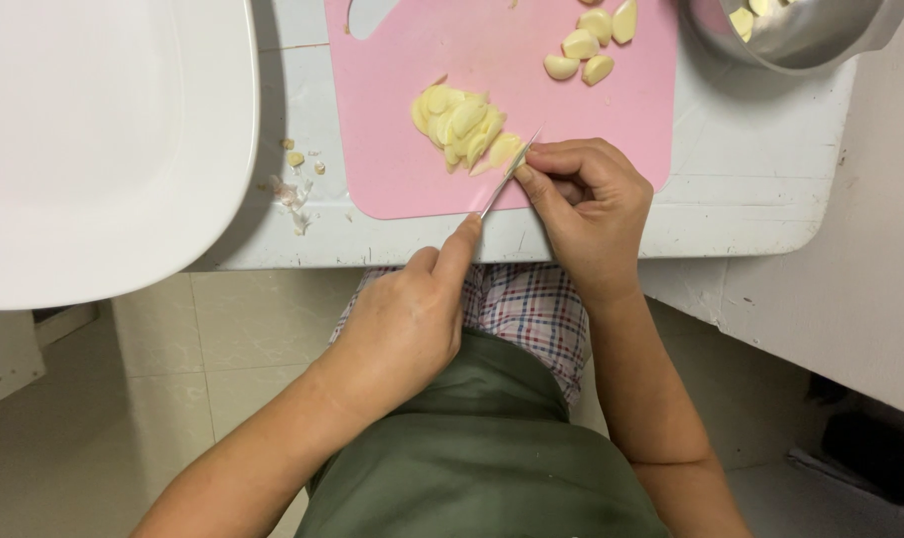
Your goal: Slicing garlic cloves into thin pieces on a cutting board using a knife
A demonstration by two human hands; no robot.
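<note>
On the pink cutting board (402, 120), lying in a small heap of pale garlic slices (462, 128), near the middle. Sitting at about eleven o'clock from the right hand (587, 204), just beside its fingertips. Lying at about one o'clock from the left hand (407, 324), a little way off.

Pinching a last bit of garlic (504, 152) with the right hand, fingers curled in tight and closed on it at the edge of the heap. Gripping a thin knife (507, 179) with the left hand, wrapped shut around the handle, pointing finger lying along the top. Slanting the blade up toward one o'clock, tip touching the garlic bit right next to the right fingertips.

Resting at twelve o'clock on the board, well apart from the hands, four whole peeled cloves (587, 45). Standing at one o'clock past the board, a shiny metal bowl (801, 40) with more cloves inside. Lying at nine o'clock from the board, on the white table (751, 199), some small peel scraps (298, 184). Filling the far left side, a big white tray (103, 149).
</note>
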